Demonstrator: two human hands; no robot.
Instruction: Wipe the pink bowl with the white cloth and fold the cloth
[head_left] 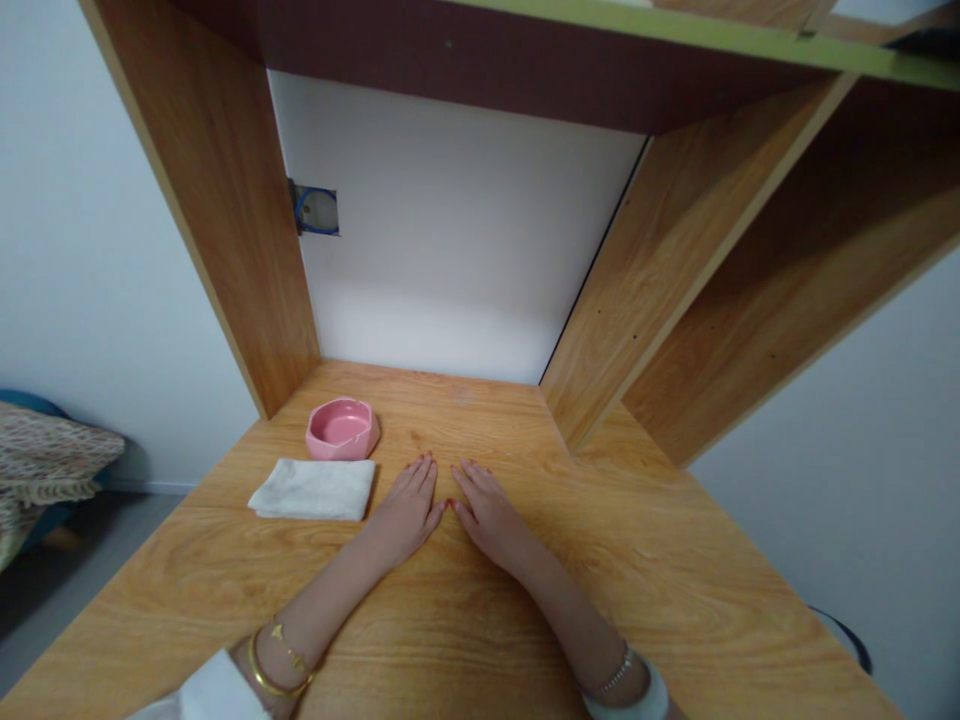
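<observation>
My left hand (409,510) lies flat on the wooden desk (442,640), palm down, holding nothing. Mirroring it, my right hand (487,510) rests palm down with its fingers stretched forward. The two thumbs come together in the middle, touching or almost touching. Just left of my left hand is a folded white cloth (313,490). Behind the cloth stands a pink faceted bowl (343,430), and no contents show in it.
Wooden side panels (217,200) and an upright divider (622,280) rise from the desk. A dark-bottomed shelf (450,60) spans overhead. An open wall box (316,211) with blue wire is at the back left. A patterned cloth (52,455) covers something at far left.
</observation>
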